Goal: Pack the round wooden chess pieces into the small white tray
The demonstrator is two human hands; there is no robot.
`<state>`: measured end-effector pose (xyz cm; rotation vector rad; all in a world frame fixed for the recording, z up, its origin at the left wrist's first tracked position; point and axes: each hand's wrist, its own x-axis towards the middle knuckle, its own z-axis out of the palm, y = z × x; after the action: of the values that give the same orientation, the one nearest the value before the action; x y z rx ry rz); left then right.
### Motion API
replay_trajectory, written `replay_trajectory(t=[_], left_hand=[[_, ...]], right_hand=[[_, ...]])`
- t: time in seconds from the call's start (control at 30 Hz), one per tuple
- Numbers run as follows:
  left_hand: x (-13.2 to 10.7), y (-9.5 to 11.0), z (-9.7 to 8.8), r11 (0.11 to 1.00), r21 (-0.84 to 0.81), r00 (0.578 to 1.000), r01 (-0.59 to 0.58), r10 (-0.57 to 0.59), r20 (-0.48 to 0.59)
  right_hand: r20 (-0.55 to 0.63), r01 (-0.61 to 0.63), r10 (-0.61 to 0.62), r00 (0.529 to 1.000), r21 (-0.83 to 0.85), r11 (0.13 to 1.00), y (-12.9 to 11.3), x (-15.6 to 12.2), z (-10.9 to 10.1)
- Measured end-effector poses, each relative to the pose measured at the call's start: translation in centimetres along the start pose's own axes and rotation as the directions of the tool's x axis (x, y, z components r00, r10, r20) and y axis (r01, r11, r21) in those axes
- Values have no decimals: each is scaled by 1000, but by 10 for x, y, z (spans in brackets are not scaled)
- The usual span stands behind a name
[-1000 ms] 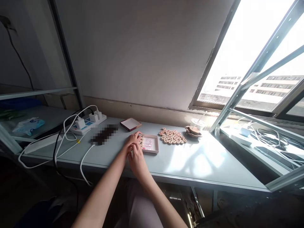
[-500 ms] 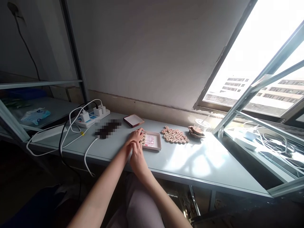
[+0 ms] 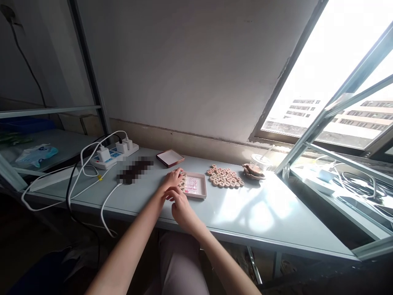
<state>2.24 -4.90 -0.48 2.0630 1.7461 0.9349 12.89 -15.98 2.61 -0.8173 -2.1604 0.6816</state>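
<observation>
Round, pale wooden character-marked pieces [image 3: 182, 183] line the left end of a shallow white cardboard tray [image 3: 198, 197], beside red markings [image 3: 192, 184] inside it. The left hand [image 3: 172, 179] bends over that end, seemingly steadying it; the right hand [image 3: 180, 203] curls partly closed by the left wrist. Fingers hide whether either holds anything. Right of the tray, a cluster of round wooden discs [image 3: 225, 178] lies flat, faces up; behind, a dark-red cardboard lid [image 3: 171, 157] sits hollow side up.
</observation>
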Motion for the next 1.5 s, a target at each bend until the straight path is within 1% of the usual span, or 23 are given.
replay_trajectory(t=[0.07, 0.1, 0.13, 0.17, 0.2, 0.23, 0.3, 0.33, 0.37, 0.4, 0.47, 0.57, 0.63, 0.77, 0.87, 1.07, 1.17, 1.23, 1.3, 1.37, 1.43, 1.5], left_hand=[[1, -1, 0, 999, 47, 999, -24, 23, 26], [2, -2, 0, 996, 76, 999, -37, 34, 42], [4, -3, 0, 995, 90, 998, -41, 37, 48], [5, -3, 1, 994, 98, 998, -44, 39, 50], [7, -3, 1, 994, 102, 998, -49, 44, 52], [8, -4, 2, 993, 105, 998, -51, 46, 51], [10, -4, 3, 992, 104, 997, -66, 60, 52], [11, -4, 4, 992, 104, 997, -67, 63, 42], [12, -5, 5, 992, 100, 996, -76, 71, 52], [13, -7, 6, 991, 100, 995, -88, 82, 63], [15, -10, 9, 990, 105, 995, -96, 91, 51], [19, -18, 12, 989, 89, 993, -118, 116, 27], [21, -22, 13, 991, 74, 993, -115, 115, 15], [21, -22, 11, 994, 57, 995, -95, 95, 9], [18, -17, 8, 994, 44, 995, -102, 102, 12], [16, -11, 6, 990, 7, 990, -138, 138, -1], [16, -12, 6, 991, -1, 991, -134, 134, 7], [15, -11, 6, 991, -1, 991, -135, 135, 22], [15, -10, 5, 991, 6, 991, -131, 131, 35], [14, -9, 4, 993, 18, 992, -119, 118, 48], [13, -8, 4, 994, 30, 993, -104, 102, 56], [13, -8, 4, 995, 38, 994, -95, 93, 52]], right_hand=[[86, -23, 24, 996, -20, 1000, 8, 9, -20], [73, -43, 49, 996, -81, 996, 16, 16, -33], [2, -68, 69, 998, -190, 980, 25, 23, -46], [-58, -92, 78, 995, -309, 947, 36, 30, -59], [-80, -119, 94, 992, -414, 902, 48, 37, -70], [-46, -103, 92, 995, -497, 862, 59, 43, -79], [109, 15, 64, 992, -602, 798, 77, 50, -89], [181, 83, 41, 983, -630, 773, 84, 53, -90], [228, 139, 17, 974, -651, 746, 89, 54, -88], [234, 165, -4, 972, -675, 719, 93, 54, -85], [181, 161, -39, 983, -732, 662, 97, 54, -75], [77, 105, -71, 994, -802, 588, 98, 54, -63], [49, 87, -82, 995, -819, 567, 98, 54, -60], [71, 100, -72, 995, -790, 604, 95, 53, -62], [57, 91, -76, 995, -795, 600, 95, 52, -64], [-3, 8, -17, 1000, -791, 612, 100, 54, -61], [-22, -23, 9, 1000, -762, 647, 104, 56, -63], [-51, -72, 51, 997, -725, 685, 104, 57, -68], [-90, -133, 99, 991, -681, 720, 103, 56, -80], [-136, -186, 129, 982, -629, 755, 100, 50, -99], [-200, -233, 141, 970, -575, 784, 95, 36, -126], [-278, -293, 160, 947, -543, 787, 91, 11, -159]])
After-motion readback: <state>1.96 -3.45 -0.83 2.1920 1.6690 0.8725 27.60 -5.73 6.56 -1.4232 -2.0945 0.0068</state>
